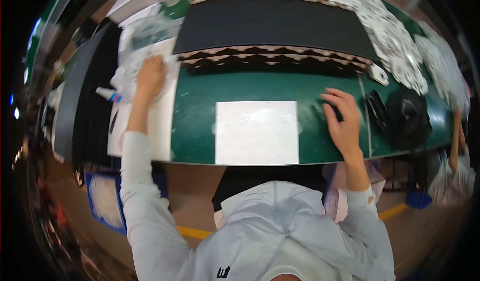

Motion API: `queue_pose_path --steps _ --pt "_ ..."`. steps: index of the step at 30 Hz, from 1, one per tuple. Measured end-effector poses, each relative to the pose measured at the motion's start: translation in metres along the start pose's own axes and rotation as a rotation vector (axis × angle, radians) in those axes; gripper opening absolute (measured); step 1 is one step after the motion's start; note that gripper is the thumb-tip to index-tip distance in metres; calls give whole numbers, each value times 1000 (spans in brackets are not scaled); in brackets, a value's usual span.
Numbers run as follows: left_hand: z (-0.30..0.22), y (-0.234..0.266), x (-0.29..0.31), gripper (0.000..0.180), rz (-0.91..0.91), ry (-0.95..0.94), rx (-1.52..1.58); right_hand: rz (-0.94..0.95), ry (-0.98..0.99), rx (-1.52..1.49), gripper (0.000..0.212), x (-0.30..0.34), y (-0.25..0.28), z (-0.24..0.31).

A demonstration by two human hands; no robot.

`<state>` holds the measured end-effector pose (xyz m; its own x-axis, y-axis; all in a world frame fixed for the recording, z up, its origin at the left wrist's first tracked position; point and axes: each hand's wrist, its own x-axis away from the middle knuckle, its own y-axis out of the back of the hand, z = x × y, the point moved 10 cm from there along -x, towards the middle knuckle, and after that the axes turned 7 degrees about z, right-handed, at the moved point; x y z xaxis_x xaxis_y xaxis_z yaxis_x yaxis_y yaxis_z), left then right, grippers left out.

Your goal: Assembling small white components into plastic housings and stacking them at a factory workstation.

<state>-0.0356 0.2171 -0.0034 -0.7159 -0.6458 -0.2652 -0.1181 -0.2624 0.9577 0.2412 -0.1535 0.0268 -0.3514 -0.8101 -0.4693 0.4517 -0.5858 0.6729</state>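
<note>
My left hand (151,76) reaches to the far left of the green table, among clear plastic bags (150,31) and small pale pieces. Its fingers are curled down, and what they grip, if anything, is hidden. Over the table to the right, my right hand (344,123) has its thumb and fingers apart with nothing in them. Between the two hands a white rectangular sheet (256,133) lies flat near the front edge. A small white bottle with a blue band (107,94) lies beside my left forearm.
Across the back stands a long black board (275,26) over rows of light, scalloped-edged pieces. Many white pieces with holes (395,46) are heaped at back right. A black plastic bag (407,116) sits right; another person's arm (456,136) shows beyond. Blue bins (105,201) stand below.
</note>
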Motion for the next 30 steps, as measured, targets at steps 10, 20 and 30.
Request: queue_pose_path --steps 10,20,30 --pt "-22 8 -7 14 -20 -34 -141 -39 -199 195 15 -30 106 -62" --pt "0 37 -11 20 -138 135 -22 469 -92 381 47 -68 100 -208" --pt "7 23 17 25 41 627 2530 179 -212 544 32 -60 151 -180"
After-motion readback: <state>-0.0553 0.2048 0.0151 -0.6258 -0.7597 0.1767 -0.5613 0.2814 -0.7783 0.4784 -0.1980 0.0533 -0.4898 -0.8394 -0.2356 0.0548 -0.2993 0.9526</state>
